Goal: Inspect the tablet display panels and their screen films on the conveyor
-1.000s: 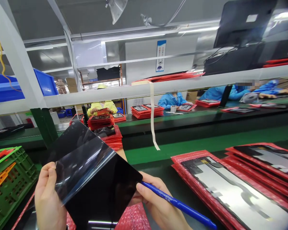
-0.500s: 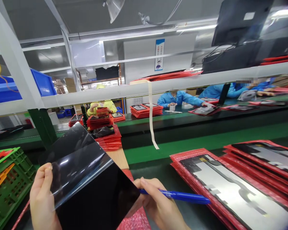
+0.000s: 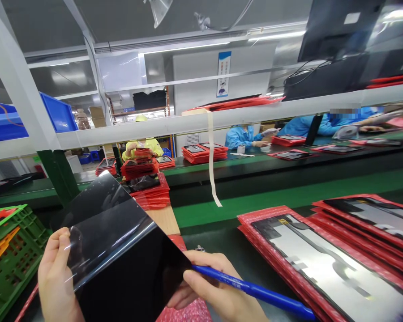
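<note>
A glossy black display panel (image 3: 127,264) is held tilted up in front of me, with a clear film (image 3: 100,223) peeled partly back over its upper left part. My left hand (image 3: 55,279) grips the panel's left edge, thumb on the film. My right hand (image 3: 211,290) steadies the panel's right corner and is closed on a blue pen (image 3: 255,291) that points down to the right.
Red bubble-wrap sleeves with panels (image 3: 325,264) lie stacked at right on the green belt (image 3: 289,197). A green crate (image 3: 10,250) sits at left. More red stacks (image 3: 147,183) lie ahead. A white frame rail (image 3: 221,118) crosses the view. Workers in blue and yellow sit beyond.
The pen swung from level back to pointing down-right, and my right hand shifted slightly along the panel's corner. The panel stays raised in both hands.
</note>
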Motion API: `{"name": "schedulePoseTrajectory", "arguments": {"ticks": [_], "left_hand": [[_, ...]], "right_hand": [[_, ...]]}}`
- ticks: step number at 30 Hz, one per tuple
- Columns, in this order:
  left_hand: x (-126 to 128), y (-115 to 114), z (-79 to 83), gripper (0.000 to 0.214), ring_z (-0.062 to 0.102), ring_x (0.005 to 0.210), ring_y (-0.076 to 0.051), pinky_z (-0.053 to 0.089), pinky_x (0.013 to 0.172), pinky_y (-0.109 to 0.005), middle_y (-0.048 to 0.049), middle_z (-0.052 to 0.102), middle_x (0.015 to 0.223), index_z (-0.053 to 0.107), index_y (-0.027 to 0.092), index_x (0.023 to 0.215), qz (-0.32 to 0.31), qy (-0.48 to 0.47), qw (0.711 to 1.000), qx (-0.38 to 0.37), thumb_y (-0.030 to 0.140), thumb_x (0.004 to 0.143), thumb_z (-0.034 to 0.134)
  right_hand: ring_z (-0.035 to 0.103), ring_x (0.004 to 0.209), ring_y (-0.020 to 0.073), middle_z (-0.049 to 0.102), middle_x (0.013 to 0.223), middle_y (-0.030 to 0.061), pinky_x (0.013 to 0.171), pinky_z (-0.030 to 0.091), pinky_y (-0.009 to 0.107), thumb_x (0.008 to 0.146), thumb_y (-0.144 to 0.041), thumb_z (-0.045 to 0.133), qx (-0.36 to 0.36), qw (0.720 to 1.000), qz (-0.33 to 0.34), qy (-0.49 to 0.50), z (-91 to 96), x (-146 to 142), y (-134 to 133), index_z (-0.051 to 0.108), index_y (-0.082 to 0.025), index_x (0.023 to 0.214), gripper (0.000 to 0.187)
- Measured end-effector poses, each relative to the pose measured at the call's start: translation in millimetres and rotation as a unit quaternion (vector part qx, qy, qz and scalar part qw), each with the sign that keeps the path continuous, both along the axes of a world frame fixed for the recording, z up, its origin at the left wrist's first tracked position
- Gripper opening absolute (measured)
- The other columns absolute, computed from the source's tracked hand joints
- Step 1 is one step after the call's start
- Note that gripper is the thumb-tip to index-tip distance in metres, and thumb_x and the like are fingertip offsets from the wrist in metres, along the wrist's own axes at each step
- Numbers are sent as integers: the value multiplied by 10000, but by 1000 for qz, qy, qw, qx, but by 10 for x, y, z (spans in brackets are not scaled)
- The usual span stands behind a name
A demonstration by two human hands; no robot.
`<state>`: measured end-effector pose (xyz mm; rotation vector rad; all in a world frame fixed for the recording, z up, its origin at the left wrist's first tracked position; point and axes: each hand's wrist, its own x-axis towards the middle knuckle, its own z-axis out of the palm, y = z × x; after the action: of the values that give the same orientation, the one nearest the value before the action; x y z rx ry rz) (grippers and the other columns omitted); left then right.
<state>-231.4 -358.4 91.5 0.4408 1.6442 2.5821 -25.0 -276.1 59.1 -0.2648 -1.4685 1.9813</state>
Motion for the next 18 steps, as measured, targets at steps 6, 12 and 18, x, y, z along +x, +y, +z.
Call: {"name": "schedulePoseTrajectory", "arguments": {"ticks": [6,12,18], "left_hand": [[-77,-4,-54,239,515,711,-105,375,668,-210,71,611,780,648,207,835,40,7,999,-24,363,662,701],[-53,-7,-29,196,486,724,-100,352,676,-207,73,581,770,634,200,816,52,21,998,-8,329,679,687],[-20,-2,-12,194,492,757,-112,358,695,-211,72,595,775,645,203,797,74,23,997,-12,322,649,685]], "right_hand": [[731,638,195,728,624,11,642,586,289,774,-417,709,-16,1000,16,-5,12,-8,-20,757,-208,916,257],[725,585,214,727,593,8,587,580,318,767,-460,705,-56,998,-42,11,-85,-66,-28,717,-205,848,267],[724,571,243,702,513,29,526,562,321,796,-523,643,-44,999,-20,6,-91,-106,18,678,-191,672,357]]}}
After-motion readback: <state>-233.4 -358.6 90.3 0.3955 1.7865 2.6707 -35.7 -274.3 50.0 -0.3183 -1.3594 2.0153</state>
